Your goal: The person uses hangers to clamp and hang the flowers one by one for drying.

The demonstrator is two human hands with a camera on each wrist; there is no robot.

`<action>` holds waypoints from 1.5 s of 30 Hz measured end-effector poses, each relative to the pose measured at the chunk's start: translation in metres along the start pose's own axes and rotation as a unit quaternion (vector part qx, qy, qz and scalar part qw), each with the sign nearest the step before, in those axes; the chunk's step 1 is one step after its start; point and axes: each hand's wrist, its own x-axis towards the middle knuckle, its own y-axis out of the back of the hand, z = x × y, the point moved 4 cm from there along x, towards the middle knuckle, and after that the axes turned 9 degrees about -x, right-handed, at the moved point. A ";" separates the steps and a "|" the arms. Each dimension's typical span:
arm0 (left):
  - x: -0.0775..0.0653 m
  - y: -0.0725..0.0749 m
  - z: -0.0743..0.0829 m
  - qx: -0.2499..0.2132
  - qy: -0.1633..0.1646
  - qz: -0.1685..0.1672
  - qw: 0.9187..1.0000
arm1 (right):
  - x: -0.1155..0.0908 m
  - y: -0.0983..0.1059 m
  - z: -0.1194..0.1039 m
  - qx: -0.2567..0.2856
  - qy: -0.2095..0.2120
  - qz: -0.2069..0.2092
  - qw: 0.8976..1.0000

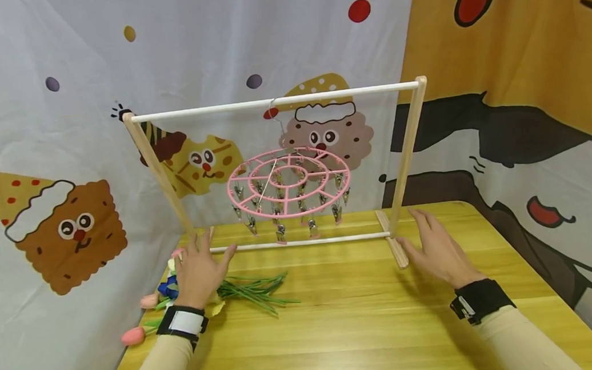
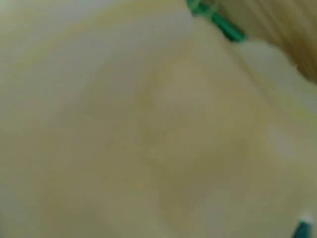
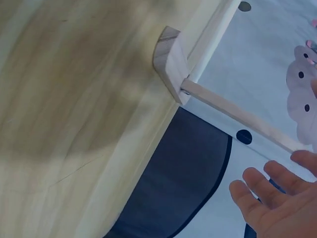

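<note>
My left grip [image 1: 199, 275] and right grip [image 1: 441, 250] are loosely spread, clutching nothing, low beside the rack [image 1: 321, 96] near the counter [image 1: 336, 320]'s back edge. 1 careless shove could tip it, pink clip hanger [image 1: 288, 200] dangling from it included.

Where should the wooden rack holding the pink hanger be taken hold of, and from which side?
Probably by the left post and right post, about mid-height, coming from outside: both are slim and stand upright, while the pink hanger hangs between them from the top bar. On the left, stay above the flowers lying on the table.
</note>
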 end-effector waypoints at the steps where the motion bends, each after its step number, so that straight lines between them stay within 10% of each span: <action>1: 0.002 0.002 -0.002 -0.004 0.009 0.016 1.000 | 0.003 0.000 0.000 0.005 -0.003 0.001 1.000; 10: 0.014 0.022 -0.022 -0.061 0.111 0.146 0.981 | 0.025 -0.003 0.008 0.077 -0.064 -0.018 0.995; 17: 0.024 0.028 -0.044 -0.112 0.143 0.112 0.977 | 0.038 -0.012 0.012 0.114 -0.076 -0.006 0.991; 26: 0.046 0.032 -0.058 -0.173 0.105 0.073 0.977 | 0.054 -0.020 0.010 0.171 -0.091 -0.002 0.981; 45: 0.071 0.035 -0.062 -0.167 0.102 0.094 0.976 | 0.073 -0.021 0.003 0.122 -0.112 0.032 0.986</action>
